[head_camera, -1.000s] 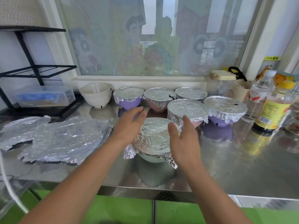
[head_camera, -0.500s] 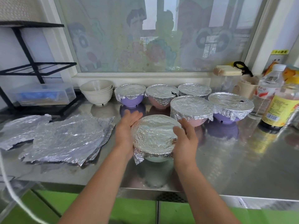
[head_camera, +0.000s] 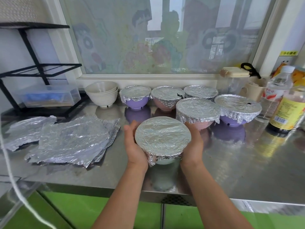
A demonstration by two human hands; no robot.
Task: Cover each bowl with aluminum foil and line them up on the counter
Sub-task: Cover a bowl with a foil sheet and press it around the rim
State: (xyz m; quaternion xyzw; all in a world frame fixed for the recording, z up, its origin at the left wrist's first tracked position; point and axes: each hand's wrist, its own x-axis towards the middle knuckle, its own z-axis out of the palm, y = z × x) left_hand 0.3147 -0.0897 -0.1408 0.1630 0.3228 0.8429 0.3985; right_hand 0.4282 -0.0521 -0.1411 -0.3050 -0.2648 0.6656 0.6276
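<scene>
between both hands [head_camera: 134,146], round crinkled-foil bowl [head_camera: 163,138]

A kitchen, domestic in look: a stainless-steel desk [head_camera: 231,171] runs beneath a window [head_camera: 165,38] pasted with faded cartoon figures, above green cabinet fronts [head_camera: 115,215]. Stacked cream bowls [head_camera: 102,95] and foil-capped bowls [head_camera: 135,91] stand near the sill, condiment bottles [head_camera: 290,111] crowd the right end, and a black wire rack [head_camera: 41,68] over a clear plastic box [head_camera: 49,96] stands at the left.

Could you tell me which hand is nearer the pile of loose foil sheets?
Left. The left hand holds the foil-covered bowl on the side toward the pile; the right hand, the far side.
</scene>
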